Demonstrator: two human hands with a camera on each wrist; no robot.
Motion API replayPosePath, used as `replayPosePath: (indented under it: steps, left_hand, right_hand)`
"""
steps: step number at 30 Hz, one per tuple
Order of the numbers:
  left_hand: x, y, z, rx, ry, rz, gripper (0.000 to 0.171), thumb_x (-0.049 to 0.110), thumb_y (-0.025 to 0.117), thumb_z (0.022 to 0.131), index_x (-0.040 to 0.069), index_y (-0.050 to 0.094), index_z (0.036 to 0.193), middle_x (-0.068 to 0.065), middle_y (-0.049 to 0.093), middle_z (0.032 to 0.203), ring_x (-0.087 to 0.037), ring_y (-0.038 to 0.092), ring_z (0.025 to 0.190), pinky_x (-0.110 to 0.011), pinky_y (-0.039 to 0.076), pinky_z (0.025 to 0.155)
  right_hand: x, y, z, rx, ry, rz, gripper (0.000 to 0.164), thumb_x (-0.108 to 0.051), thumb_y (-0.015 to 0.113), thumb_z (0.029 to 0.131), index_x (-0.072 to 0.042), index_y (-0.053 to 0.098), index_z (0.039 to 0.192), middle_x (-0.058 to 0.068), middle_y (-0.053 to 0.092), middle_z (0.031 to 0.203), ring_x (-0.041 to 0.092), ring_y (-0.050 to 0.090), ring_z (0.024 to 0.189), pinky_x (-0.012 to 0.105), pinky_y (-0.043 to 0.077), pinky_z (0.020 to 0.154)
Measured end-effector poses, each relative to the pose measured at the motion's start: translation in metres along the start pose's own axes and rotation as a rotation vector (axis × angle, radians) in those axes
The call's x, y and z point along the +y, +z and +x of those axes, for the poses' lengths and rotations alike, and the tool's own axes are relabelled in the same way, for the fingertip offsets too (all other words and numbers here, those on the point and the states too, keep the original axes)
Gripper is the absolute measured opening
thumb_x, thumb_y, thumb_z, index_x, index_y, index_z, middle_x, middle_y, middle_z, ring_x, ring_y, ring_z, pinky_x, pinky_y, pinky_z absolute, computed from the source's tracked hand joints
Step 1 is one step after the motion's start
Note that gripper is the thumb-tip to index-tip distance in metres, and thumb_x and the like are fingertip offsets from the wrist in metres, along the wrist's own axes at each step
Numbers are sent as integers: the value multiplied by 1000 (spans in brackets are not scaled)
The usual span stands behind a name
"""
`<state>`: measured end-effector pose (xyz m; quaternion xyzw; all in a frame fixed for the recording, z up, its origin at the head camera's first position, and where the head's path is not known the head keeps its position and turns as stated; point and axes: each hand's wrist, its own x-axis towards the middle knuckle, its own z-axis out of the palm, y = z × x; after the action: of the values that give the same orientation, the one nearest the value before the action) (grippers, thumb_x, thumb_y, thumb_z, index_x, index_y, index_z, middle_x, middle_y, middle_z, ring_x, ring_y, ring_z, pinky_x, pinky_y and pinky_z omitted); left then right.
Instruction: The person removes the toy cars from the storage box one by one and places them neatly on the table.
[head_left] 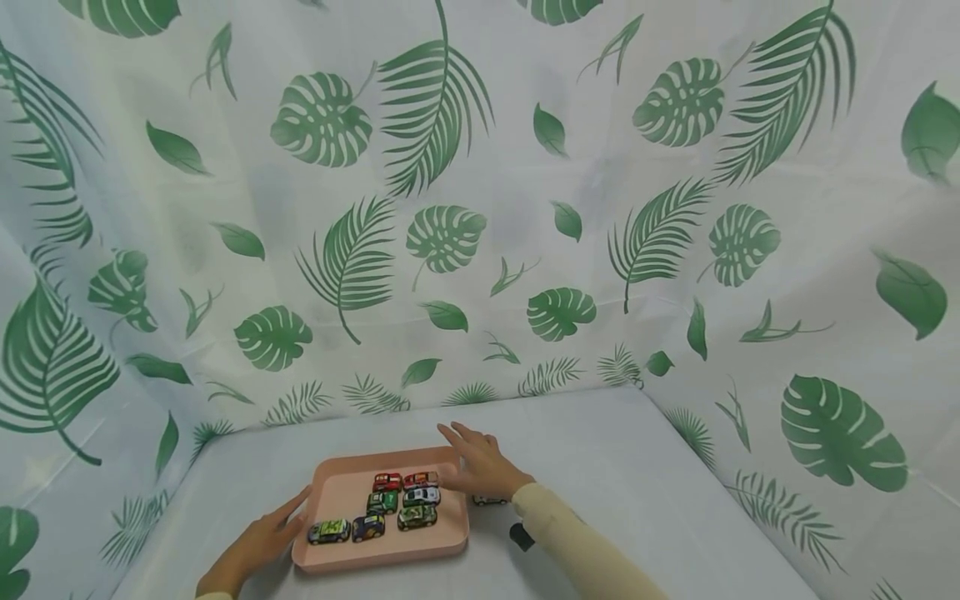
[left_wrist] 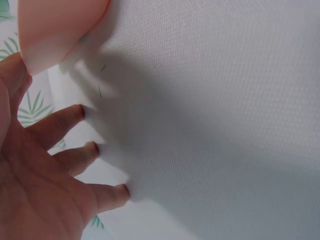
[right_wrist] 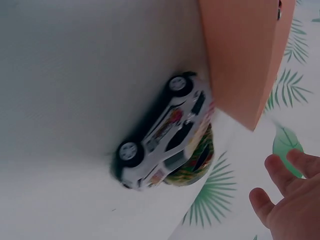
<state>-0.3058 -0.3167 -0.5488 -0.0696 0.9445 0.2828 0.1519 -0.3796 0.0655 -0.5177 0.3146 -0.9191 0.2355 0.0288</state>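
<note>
A pink tray (head_left: 341, 492) holds several toy cars, among them a red one (head_left: 387, 481), a green one (head_left: 382, 501), a white one (head_left: 422, 496) and a dark blue one (head_left: 368, 527). My left hand (head_left: 258, 537) is at the tray's left side, fingers spread; in the left wrist view, fingertips (left_wrist: 91, 148) rest on the table near the tray corner. Over the tray's right rim hovers my right hand (head_left: 483, 467), fingers extended, holding nothing. Beside the tray, in the right wrist view, stand a white toy car (right_wrist: 172, 135) and a camouflage-patterned one (right_wrist: 195, 165) partly hidden behind it.
The table (head_left: 600, 467) has a white cover. Leaf-patterned white cloth (head_left: 487, 250) hangs around its back and sides. A small black object (head_left: 521, 536) shows just under the right forearm; its kind is unclear.
</note>
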Motion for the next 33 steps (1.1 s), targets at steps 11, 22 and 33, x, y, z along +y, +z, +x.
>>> replayPosePath:
  steps: [11,22,33]
  left_hand:
    - [-5,1,1,9,-4,5,78,65,44,93,14,33,152,-29,41,145,-55,40,129,-73,33,98]
    - [-1,0,1,15,-12,-7,78,65,44,94,15,34,152,-28,43,145,-54,40,129,-72,33,99]
    - [3,-1,0,22,3,12,73,61,43,96,15,34,152,-27,44,145,-53,41,129,-71,32,101]
  right_hand:
    - [-26,12,24,-23,-35,-52,84,-54,67,87,-25,27,155,8,33,157,29,38,140,58,29,108]
    - [-49,22,44,-50,-107,-69,84,-55,65,88,-25,24,156,6,34,157,27,39,140,57,33,106]
    - [-76,31,61,-116,-164,-47,86,-58,63,88,-29,20,157,-3,39,154,19,39,140,57,32,110]
